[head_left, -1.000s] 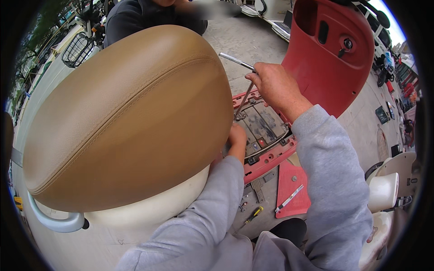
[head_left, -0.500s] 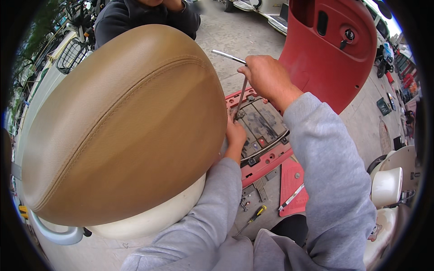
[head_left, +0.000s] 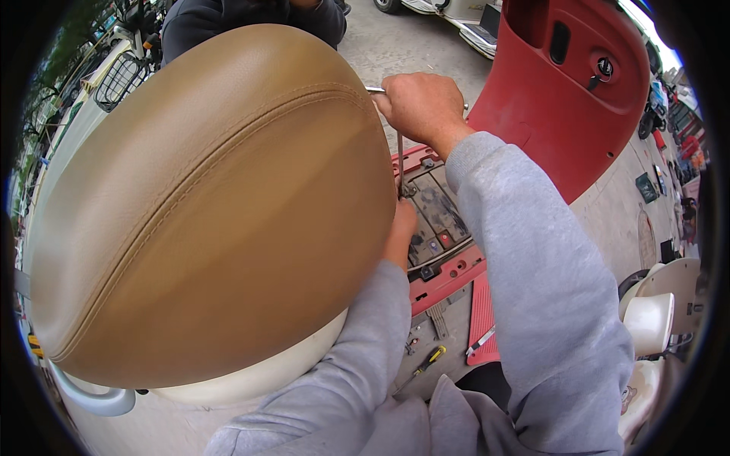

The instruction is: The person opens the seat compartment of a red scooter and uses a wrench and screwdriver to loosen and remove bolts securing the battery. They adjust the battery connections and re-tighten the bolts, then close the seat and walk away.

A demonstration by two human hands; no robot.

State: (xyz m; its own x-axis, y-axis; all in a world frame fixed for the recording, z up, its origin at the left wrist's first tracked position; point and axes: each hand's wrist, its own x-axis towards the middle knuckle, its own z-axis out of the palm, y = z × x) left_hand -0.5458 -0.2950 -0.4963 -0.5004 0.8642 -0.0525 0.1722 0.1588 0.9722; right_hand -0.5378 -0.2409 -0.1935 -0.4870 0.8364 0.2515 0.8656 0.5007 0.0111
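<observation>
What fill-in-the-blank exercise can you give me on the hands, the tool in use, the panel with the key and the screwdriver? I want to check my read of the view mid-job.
1. The right hand grips a tool made of ____.
2. In picture height, the left hand is ____ than the right hand.
3. The panel with the key is coloured ____.
4. The screwdriver has a handle of black and ____.

Missing words: metal; lower; red; yellow.

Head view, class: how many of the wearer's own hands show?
2: right hand gripping the metal tool; left hand lower down, partly hidden by the brown seat.
</observation>
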